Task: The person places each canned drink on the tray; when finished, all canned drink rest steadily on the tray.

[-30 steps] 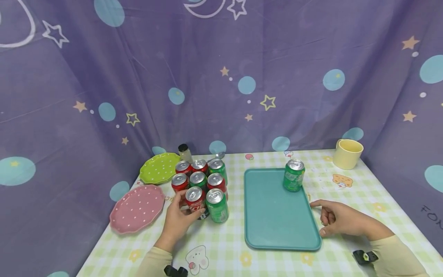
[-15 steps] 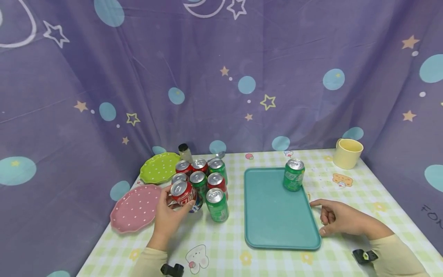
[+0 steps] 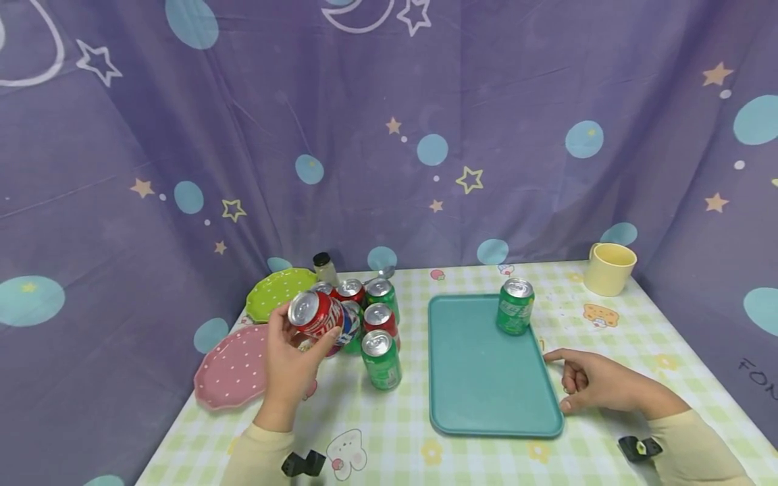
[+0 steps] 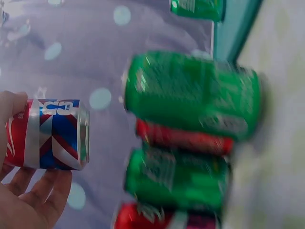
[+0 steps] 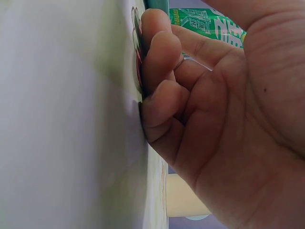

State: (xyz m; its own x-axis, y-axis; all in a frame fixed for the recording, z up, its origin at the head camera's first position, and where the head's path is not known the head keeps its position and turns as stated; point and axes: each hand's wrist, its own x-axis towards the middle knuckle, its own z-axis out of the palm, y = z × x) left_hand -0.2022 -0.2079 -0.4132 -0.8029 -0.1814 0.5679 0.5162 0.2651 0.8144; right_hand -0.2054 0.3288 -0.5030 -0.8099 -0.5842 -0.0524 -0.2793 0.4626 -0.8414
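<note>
My left hand [image 3: 288,368] holds a red cola can [image 3: 316,314] between thumb and fingers, lifted off the table and tilted. In the left wrist view the can's [image 4: 57,133] lower part shows a blue, white and red pattern. Right beside it stands a cluster of red and green soda cans, with a green can [image 3: 381,361] at its front, partly hidden behind my hand. My right hand [image 3: 608,385] rests on the table at the right edge of a teal tray [image 3: 492,378]. Its index finger points to the rim; the other fingers are curled around nothing. One green can [image 3: 515,307] stands upright at the tray's far right corner.
A pink dotted plate [image 3: 234,368] and a green dotted plate [image 3: 276,293] lie on the left. Behind the cans are a black-lidded jar [image 3: 325,270] and a spoon [image 3: 385,272]. A yellow mug [image 3: 610,270] stands at the back right. A purple curtain [image 3: 389,169] closes off the back.
My left hand has lifted the red cola can out of the front of the cluster, moving it up and left and tilting it. My right hand has stayed by the tray.
</note>
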